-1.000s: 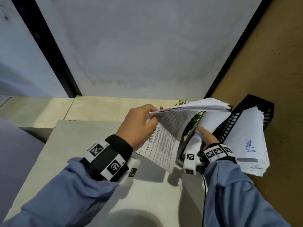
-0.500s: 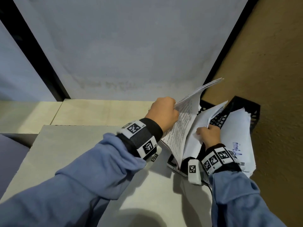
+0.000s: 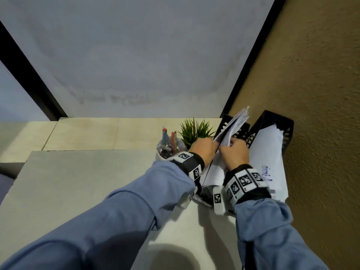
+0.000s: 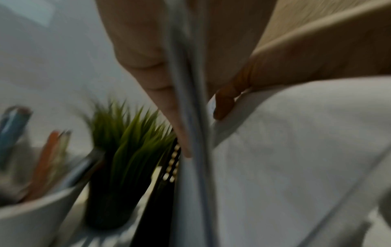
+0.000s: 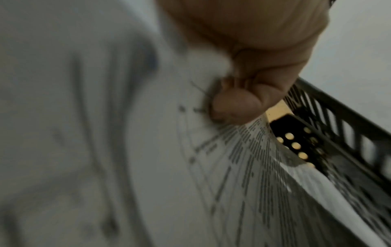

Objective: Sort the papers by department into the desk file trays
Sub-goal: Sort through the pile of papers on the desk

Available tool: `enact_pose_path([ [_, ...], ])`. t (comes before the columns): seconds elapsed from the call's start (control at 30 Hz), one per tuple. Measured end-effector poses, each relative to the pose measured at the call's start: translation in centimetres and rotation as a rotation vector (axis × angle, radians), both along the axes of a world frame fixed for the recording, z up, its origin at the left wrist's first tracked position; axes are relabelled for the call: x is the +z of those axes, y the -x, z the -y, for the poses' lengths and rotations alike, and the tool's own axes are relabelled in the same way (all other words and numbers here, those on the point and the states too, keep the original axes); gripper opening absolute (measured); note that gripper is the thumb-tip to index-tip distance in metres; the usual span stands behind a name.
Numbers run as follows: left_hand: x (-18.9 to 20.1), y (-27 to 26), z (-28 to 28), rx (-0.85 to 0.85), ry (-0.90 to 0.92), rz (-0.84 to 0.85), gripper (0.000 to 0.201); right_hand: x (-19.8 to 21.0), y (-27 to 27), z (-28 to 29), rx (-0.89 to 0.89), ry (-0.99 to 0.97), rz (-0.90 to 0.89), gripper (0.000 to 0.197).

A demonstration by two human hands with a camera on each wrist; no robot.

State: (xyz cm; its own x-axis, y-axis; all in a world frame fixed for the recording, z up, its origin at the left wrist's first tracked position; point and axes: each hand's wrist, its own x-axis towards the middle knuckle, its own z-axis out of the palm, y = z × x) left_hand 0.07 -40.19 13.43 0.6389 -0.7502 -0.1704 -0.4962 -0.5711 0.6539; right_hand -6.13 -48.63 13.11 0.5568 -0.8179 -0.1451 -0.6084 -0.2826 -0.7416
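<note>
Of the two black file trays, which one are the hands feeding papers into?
The left tray, next to the small green plant. Both hands grip the paper bundle standing in it; the right tray, by the brown wall, holds a separate stack.

We see a pale grey wall (image 3: pixel 136 55) ahead, crossed by two black strips (image 3: pixel 29 75) — to the right, a rough tan wall (image 3: pixel 321 94). Below lies a light worktop (image 3: pixel 78 182), a beige ledge (image 3: pixel 107 133) behind it — dim light.
</note>
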Motion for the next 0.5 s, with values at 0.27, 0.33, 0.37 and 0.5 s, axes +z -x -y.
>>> enact_pose_path([
  [0.27, -3.3, 0.2, -0.2, 0.033, -0.045, -0.081, 0.038, -4.8, 0.6, -2.1, -0.022, -0.097, -0.147, 0.044],
  [0.33, -3.1, 0.3, -0.3, 0.054, 0.005, -0.070, 0.040, -4.0, 0.4, -1.7, -0.069, 0.003, -0.101, 0.037],
  [0.37, -3.0, 0.3, -0.4, 0.056, 0.031, -0.070, 0.042, -3.6, 0.3, -1.6, -0.077, 0.051, -0.080, 0.033],
  [0.5, -2.6, 0.5, -0.9, 0.057, 0.085, -0.212, 0.048, -2.8, -0.3, -1.8, -0.038, 0.093, -0.143, 0.030],
])
